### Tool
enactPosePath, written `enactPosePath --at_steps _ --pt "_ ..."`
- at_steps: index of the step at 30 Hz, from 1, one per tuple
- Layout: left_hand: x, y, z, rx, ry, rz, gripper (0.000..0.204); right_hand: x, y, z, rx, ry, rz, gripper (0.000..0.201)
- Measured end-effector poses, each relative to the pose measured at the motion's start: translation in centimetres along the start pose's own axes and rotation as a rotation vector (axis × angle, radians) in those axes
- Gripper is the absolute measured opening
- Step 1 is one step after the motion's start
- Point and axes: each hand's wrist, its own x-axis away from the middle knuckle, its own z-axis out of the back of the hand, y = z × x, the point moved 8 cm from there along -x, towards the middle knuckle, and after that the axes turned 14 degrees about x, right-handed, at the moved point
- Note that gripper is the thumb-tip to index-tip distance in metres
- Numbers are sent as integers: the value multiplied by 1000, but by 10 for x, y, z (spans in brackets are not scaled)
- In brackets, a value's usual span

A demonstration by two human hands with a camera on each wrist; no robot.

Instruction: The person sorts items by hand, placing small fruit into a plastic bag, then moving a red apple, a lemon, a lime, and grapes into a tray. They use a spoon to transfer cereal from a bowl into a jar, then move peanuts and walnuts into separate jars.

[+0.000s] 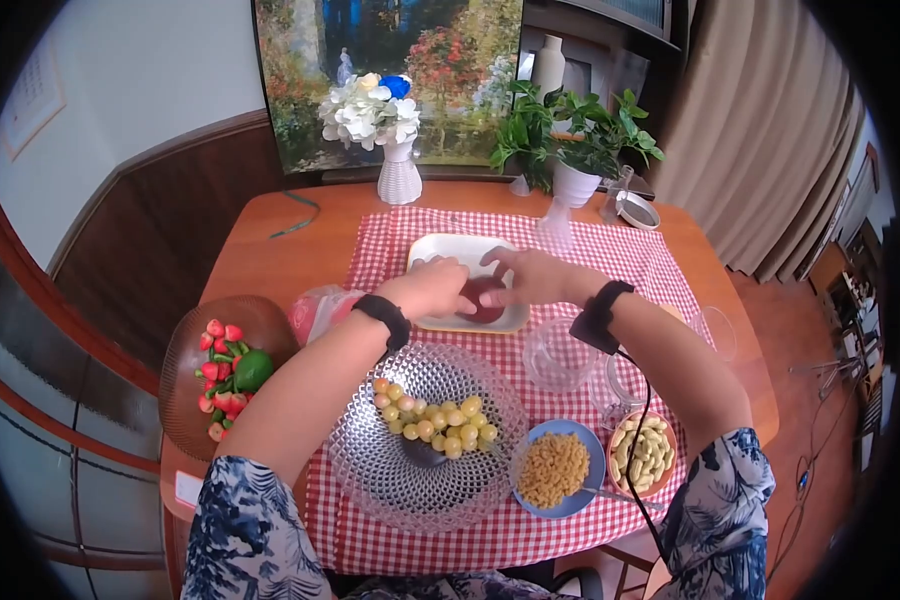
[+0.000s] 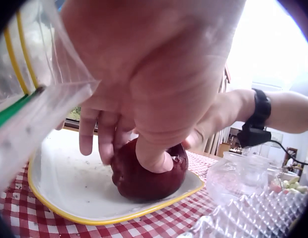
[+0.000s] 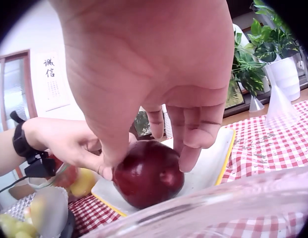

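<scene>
In white tray [image 2: 69, 183], both hands [image 1: 435, 287] [image 1: 535, 277] grip dark red fruit [image 3: 144, 178] near front rim [image 2: 94, 222]; bare tray room beyond.

Grapes [image 1: 440, 420] lay in the glass bowl [image 1: 365, 460], peanuts [image 1: 644, 455] sat right beside the blue bowl [image 1: 596, 460], and there, behind, flowers [image 1: 370, 115] topped a vase [image 1: 399, 178]!

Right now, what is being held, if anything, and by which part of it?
The dark red fruit, in the white dish: left hand and right hand both hold it around its upper sides, with thumbs and fingers.
</scene>
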Motion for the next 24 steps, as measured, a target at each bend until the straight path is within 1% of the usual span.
enactPosePath --at_steps 1,2,3,4,5,7,8,11,12,13,14,15,16,17,18,19,20,21,23,24 --pt "4 5 3 2 -1 -2 66 5 -2 -2 12 -79 -13 63" --pt "8 7 6 90 -10 46 67 8 -2 -6 23 -156 -28 63" --pt "12 10 10 175 -19 91 68 9 0 -6 21 -152 -33 63" --pt "21 22 17 142 -72 106 67 7 1 -5 -11 -120 -18 63" --pt "20 20 14 137 -71 103 67 5 1 -5 -41 -89 1 62" --pt "17 17 9 93 -29 3 61 -2 3 -6 -16 -69 -3 61" --pt "15 14 7 94 -28 3 61 -5 3 -5 9 -51 -7 59" --pt "9 5 6 60 14 38 61 -8 1 -3 18 -42 19 57" --pt "7 -1 -1 66 -59 93 64 -6 0 -3 20 -41 22 57" --pt "5 -9 -9 72 -132 145 66 4 -8 0 18 -49 22 60" --pt "2 -12 -12 71 -131 142 66 10 -12 3 17 -57 18 64" --pt "0 -15 -14 93 -134 149 74 11 -11 5 19 -53 13 64" --pt "2 -12 -12 114 -138 156 81 10 -5 4 -20 -57 -29 70" --pt "6 -9 -12 112 -139 153 81 8 1 1 -61 -62 -70 76" --pt "10 2 -2 67 -19 35 88 5 6 2 -99 -18 -66 73" --pt "17 15 9 24 101 -81 95 7 4 10 -101 -17 -67 73" --pt "18 25 19 107 172 -158 101 13 4 18 -255 -76 -144 76" --pt "17 29 24 106 174 -157 101 17 5 20 -407 -134 -219 79" --pt "24 51 48 320 231 -248 96 20 5 32 -434 -97 -227 82" --pt "29 57 58 282 235 -194 88 24 2 38 -468 -114 -232 84"
